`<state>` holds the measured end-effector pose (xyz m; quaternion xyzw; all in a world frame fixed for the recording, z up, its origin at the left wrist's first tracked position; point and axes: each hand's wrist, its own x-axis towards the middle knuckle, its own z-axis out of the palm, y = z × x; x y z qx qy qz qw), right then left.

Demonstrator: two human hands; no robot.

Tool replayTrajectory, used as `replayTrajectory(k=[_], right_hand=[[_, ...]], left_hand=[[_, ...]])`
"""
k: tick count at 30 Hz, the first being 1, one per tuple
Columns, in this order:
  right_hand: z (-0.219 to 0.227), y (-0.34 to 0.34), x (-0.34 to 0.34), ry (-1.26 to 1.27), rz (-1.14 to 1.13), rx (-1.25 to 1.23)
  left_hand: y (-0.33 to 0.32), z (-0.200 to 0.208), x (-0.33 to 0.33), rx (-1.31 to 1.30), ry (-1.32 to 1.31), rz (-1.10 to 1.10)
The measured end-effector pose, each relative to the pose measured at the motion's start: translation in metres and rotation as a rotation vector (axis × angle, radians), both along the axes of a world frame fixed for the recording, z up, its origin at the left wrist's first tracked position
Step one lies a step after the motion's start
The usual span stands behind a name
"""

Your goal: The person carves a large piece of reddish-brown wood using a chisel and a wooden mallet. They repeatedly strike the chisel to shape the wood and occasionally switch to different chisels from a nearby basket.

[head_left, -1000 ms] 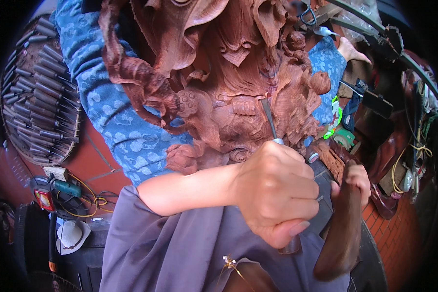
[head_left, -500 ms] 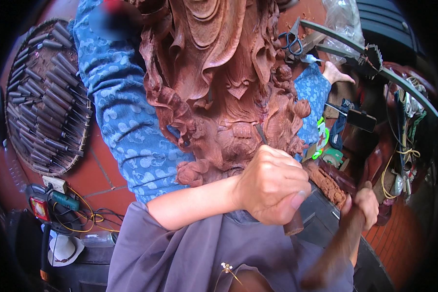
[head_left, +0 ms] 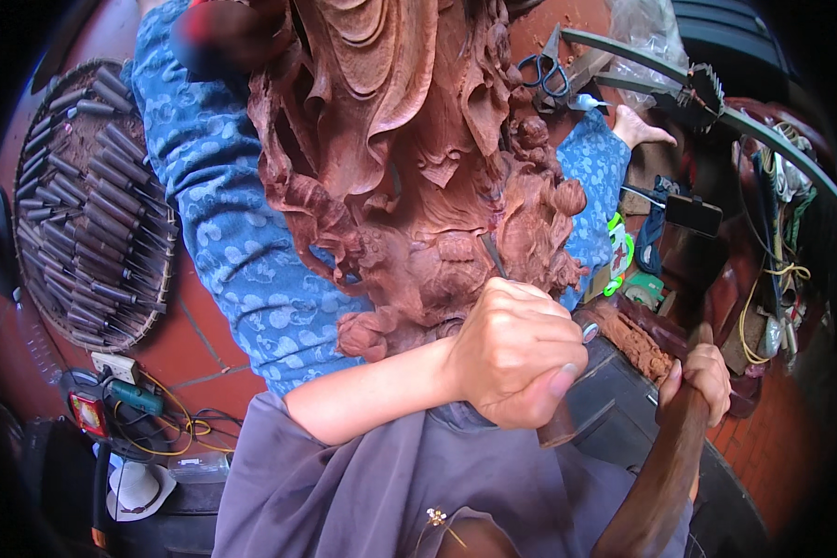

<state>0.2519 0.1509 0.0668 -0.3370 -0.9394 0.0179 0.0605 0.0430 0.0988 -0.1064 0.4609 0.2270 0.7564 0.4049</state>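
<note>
A reddish-brown wood carving (head_left: pixel 428 270), with draped folds and rounded figures, lies in front of me. My left hand (head_left: pixel 521 349) is closed in a fist around a chisel; its wooden handle butt (head_left: pixel 556 433) sticks out below the fist. The thin metal blade (head_left: pixel 493 253) comes out above it, its tip against the carving's lower part. At the right, my right hand (head_left: pixel 702 377) grips a wooden mallet (head_left: pixel 656 474). The mallet slants down toward my lap, apart from the chisel butt, and its lower end runs out of the picture.
On the left, a round woven tray (head_left: pixel 163 279) holds many dark-handled chisels. Blue patterned trouser legs (head_left: pixel 242 223) flank the carving. Scissors (head_left: pixel 544 76), a bow-shaped saw (head_left: pixel 642 65) and a phone (head_left: pixel 693 216) lie at right. Cables (head_left: pixel 191 423) and a white hat (head_left: pixel 139 488) are at lower left.
The mallet has swung down and right, and my right hand has shifted slightly right and up. My left hand and the chisel hold nearly the same place on the carving.
</note>
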Motion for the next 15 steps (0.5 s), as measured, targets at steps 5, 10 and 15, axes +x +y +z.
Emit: replayTrajectory(k=[5,10,15], right_hand=[[-0.005,0.003,0.006,-0.08,-0.036,-0.044],[-0.012,-0.015,0.03,-0.256,-0.337,-0.009],[-0.043,-0.022,0.071,-0.175,-0.404,-0.05]], left_hand=[[0.0,0.003,0.005,0.001,0.074,0.004],[-0.005,0.027,-0.003,0.147,-0.107,0.129],[0.0,0.027,-0.053,-0.007,-0.506,-0.104]])
